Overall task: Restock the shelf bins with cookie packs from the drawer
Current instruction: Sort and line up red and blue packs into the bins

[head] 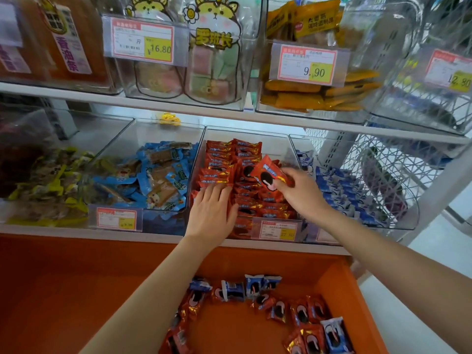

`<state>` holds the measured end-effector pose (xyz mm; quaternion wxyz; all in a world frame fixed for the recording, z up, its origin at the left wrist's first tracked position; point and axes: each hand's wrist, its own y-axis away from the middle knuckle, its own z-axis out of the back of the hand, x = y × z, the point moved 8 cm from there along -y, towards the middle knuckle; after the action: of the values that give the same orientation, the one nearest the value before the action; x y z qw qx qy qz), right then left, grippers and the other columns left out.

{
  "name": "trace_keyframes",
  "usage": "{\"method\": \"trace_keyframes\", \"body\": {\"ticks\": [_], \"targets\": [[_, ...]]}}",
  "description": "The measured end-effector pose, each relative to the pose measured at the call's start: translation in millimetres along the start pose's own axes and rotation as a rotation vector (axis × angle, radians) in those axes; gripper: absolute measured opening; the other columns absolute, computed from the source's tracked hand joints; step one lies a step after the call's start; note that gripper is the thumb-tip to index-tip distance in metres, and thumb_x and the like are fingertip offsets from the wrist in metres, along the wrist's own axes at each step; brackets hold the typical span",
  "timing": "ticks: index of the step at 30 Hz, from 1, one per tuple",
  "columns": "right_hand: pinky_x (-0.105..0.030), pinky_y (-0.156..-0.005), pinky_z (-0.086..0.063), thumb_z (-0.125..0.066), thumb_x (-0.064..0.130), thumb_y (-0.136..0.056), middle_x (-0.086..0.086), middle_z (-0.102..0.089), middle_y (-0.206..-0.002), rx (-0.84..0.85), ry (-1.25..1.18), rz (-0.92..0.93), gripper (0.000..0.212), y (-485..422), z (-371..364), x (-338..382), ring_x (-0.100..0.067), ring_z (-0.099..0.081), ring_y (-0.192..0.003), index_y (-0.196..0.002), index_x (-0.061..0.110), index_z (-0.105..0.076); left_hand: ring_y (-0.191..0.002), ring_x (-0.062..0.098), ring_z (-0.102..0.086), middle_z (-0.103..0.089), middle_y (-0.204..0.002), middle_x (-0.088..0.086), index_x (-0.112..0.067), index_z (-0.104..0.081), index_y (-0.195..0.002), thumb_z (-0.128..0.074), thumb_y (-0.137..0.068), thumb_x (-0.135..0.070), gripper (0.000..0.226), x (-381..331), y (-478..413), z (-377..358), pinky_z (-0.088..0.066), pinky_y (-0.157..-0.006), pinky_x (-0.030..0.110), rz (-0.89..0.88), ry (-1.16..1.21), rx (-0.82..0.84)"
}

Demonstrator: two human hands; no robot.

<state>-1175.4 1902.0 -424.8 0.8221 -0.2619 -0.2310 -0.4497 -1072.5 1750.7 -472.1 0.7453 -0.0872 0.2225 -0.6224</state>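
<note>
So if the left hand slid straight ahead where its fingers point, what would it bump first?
Probably the row of shiny red cookie packs stacked right at the fingertips of the left hand, inside the clear plastic bin.

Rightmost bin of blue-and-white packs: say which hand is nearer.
Right. The right hand, pinching a red pack, is just left of the bin of blue-and-white packs; the left hand rests on stacked red packs farther left.
</note>
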Motion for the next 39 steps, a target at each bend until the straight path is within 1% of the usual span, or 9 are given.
{"method": "trace_keyframes", "body": {"ticks": [4,8,15,19,22,28,31,34,39], "targets": [[-0.032,-0.099,-0.039,-0.063,0.024,-0.090,-0.006,-0.058,-0.128,0.021,0.211,0.042,0.044,-35.3,-16.9,4.2,-0.023,-0.054,-0.117,-0.131,0.012,-0.054,-0.118,0.026,-0.053,-0.060,-0.122,0.007,-0.011,-0.056,-0.124,-0.024,-0.093,-0.042,0.054,2.3,0.8,-4.3,-0.038,-0.104,0.042,-0.001,-0.034,-0.044],[-0.034,-0.102,-0.038,-0.067,0.020,-0.087,-0.008,-0.058,-0.128,0.050,0.178,-0.017,0.039,-58.1,-38.7,-5.6,-0.024,-0.052,-0.120,-0.124,0.010,-0.057,-0.113,0.026,-0.056,-0.063,-0.117,0.007,-0.011,-0.059,-0.120,-0.030,-0.093,-0.040,0.049,2.6,-0.1,-2.9,-0.042,-0.099,0.043,-0.020,-0.029,-0.081],[-0.026,-0.097,-0.036,-0.063,0.013,-0.089,-0.010,-0.056,-0.130,-0.023,-0.003,-0.146,0.034,-70.4,-60.2,-19.2,-0.024,-0.050,-0.123,-0.122,0.008,-0.056,-0.110,0.027,-0.056,-0.063,-0.114,0.007,-0.011,-0.060,-0.118,-0.031,-0.092,-0.041,0.048,3.8,-0.3,-5.1,-0.043,-0.097,0.041,-0.011,-0.010,-0.097],[-0.022,-0.091,-0.034,-0.074,0.023,-0.081,-0.005,-0.056,-0.127,0.028,0.024,-0.061,0.048,-63.2,-70.1,-9.9,-0.020,-0.052,-0.118,-0.123,0.011,-0.053,-0.110,0.025,-0.056,-0.063,-0.114,0.007,-0.012,-0.059,-0.117,-0.032,-0.092,-0.040,0.047,3.4,0.0,-5.2,-0.042,-0.097,0.040,-0.001,-0.008,-0.109],[-0.019,-0.088,-0.037,-0.074,0.020,-0.081,-0.006,-0.059,-0.122,-0.045,0.009,-0.004,0.042,-60.5,-63.6,-5.8,-0.017,-0.054,-0.111,-0.117,0.010,-0.056,-0.109,0.025,-0.056,-0.063,-0.113,0.007,-0.012,-0.060,-0.116,-0.033,-0.091,-0.040,0.045,3.5,0.2,-4.9,-0.042,-0.095,0.039,-0.003,-0.009,-0.122],[-0.020,-0.081,-0.039,-0.074,0.021,-0.082,-0.007,-0.062,-0.116,-0.104,-0.048,-0.052,0.041,-59.7,-66.0,-11.5,-0.017,-0.057,-0.104,-0.115,0.008,-0.053,-0.109,0.025,-0.057,-0.064,-0.111,0.007,-0.012,-0.061,-0.114,-0.035,-0.091,-0.039,0.044,2.9,0.0,-5.5,-0.043,-0.094,0.038,-0.010,-0.015,-0.134],[-0.029,-0.092,-0.040,-0.067,0.027,-0.088,-0.010,-0.054,-0.127,-0.054,0.112,0.001,0.037,-59.3,-68.2,-9.5,-0.025,-0.051,-0.117,-0.119,0.012,-0.053,-0.109,0.025,-0.057,-0.064,-0.111,0.006,-0.013,-0.061,-0.113,-0.035,-0.091,-0.039,0.043,2.8,-0.1,-5.6,-0.043,-0.093,0.038,-0.014,-0.017,-0.143],[-0.036,-0.106,-0.032,-0.062,0.032,-0.090,-0.014,-0.038,-0.140,-0.035,0.292,0.052,0.042,-55.0,-65.3,-3.3,-0.030,-0.034,-0.133,-0.127,0.014,-0.052,-0.108,0.024,-0.057,-0.064,-0.111,0.006,-0.013,-0.061,-0.114,-0.035,-0.091,-0.039,0.043,2.2,0.2,-4.6,-0.043,-0.093,0.038,-0.024,-0.024,-0.153],[-0.038,-0.117,-0.022,-0.049,0.026,-0.099,-0.007,-0.022,-0.157,-0.025,0.273,0.232,0.046,-25.6,-61.0,20.3,-0.021,-0.018,-0.145,-0.141,0.010,-0.040,-0.111,0.024,-0.055,-0.061,-0.118,0.006,-0.013,-0.055,-0.125,-0.033,-0.094,-0.046,0.050,1.2,1.3,-4.9,-0.040,-0.095,0.038,-0.056,-0.031,-0.139]]}}
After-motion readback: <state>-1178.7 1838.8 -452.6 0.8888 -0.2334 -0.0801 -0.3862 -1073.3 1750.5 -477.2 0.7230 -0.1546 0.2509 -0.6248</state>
